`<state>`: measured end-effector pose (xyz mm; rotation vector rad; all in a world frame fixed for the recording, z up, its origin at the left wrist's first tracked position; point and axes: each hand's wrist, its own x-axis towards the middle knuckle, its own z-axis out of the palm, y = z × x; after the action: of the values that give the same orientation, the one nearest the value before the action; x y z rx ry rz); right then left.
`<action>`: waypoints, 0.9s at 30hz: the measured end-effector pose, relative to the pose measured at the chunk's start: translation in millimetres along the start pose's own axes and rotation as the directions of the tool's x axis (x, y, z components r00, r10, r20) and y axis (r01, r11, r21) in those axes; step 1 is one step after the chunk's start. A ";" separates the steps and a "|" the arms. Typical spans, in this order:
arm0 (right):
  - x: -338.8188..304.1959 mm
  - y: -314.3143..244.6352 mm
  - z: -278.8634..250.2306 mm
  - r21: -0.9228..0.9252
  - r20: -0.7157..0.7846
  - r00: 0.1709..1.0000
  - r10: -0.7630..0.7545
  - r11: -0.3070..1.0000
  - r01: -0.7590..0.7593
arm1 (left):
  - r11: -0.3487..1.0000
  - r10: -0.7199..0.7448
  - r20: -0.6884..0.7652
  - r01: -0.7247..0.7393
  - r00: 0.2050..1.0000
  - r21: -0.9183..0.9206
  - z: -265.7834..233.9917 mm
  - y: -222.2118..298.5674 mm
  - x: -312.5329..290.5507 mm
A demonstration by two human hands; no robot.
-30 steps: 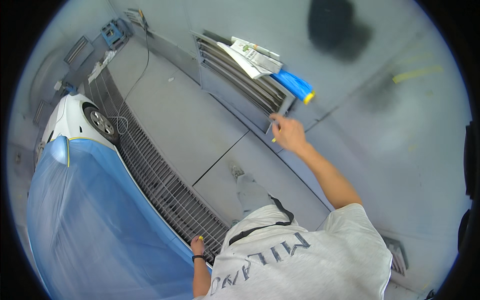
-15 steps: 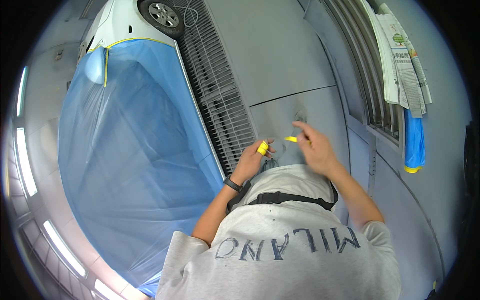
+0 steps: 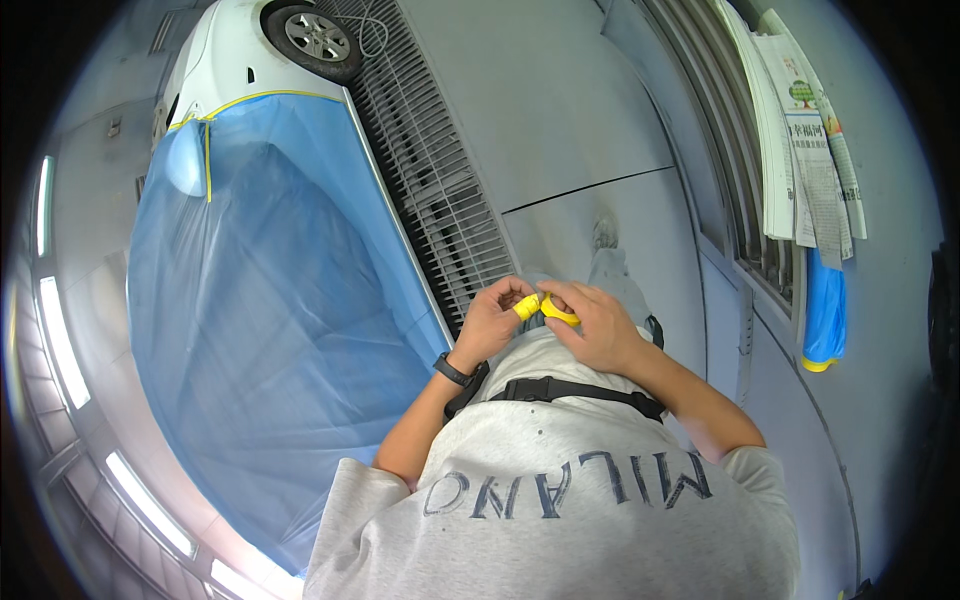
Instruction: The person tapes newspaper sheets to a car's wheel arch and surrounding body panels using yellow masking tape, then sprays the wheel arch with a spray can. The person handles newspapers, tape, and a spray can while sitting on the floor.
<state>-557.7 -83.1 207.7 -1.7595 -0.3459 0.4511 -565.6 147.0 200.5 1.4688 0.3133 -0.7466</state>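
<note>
In front of my waist both hands are close together. My left hand (image 3: 490, 318), with a black band on its wrist, is closed, and yellow tape (image 3: 526, 306) shows at its thumb. Whether this tape is wound round the thumb or pinched by it, I cannot tell. My right hand (image 3: 603, 325) is closed on a yellow tape roll (image 3: 560, 316), a ring whose rim shows between thumb and fingers. The tape at my left thumb nearly meets the roll; whether they touch is unclear.
To my left stands a white car (image 3: 225, 55), largely covered by blue plastic sheeting (image 3: 270, 330) edged with yellow tape. A floor grating (image 3: 440, 170) runs alongside. Newspapers (image 3: 805, 140) and a blue film roll (image 3: 824, 310) hang by a slatted vent (image 3: 735, 150) on my right.
My right hand has moved left and down with the yellow tape roll, up to my left hand. My left hand has shifted only slightly. The view has tilted a little.
</note>
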 end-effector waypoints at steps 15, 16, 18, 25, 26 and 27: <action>38.1 -13.4 3.2 -0.125 0.060 0.973 0.223 0.969 -0.215 | 0.929 0.099 -0.035 -0.080 0.994 0.361 -23.3 15.9 26.6; 40.3 -16.1 6.0 -0.119 0.035 0.971 0.237 0.965 -0.232 | 0.917 0.104 0.004 -0.097 0.995 0.386 -29.2 17.6 32.3; 43.6 -22.2 11.0 -0.144 -0.048 0.945 0.322 0.934 -0.326 | 0.895 0.177 0.116 -0.209 0.977 0.394 -40.6 20.9 46.8; 37.0 -49.9 4.3 0.104 -0.339 0.822 0.457 0.887 -0.450 | 0.915 0.066 0.372 -0.204 0.926 0.348 -63.4 36.1 111.7; 34.0 -54.0 -4.7 0.017 -0.476 0.796 0.375 0.908 -0.418 | 0.915 0.062 0.397 -0.211 0.916 0.344 -66.8 40.1 120.3; 30.1 -56.8 -16.6 -0.079 -0.588 0.761 0.273 0.917 -0.390 | 0.913 0.048 0.417 -0.209 0.908 0.350 -69.7 44.1 128.9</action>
<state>-522.9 -70.3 262.8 -2.0652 0.3748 0.1185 -425.3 177.4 147.5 1.6408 -0.2655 -1.0183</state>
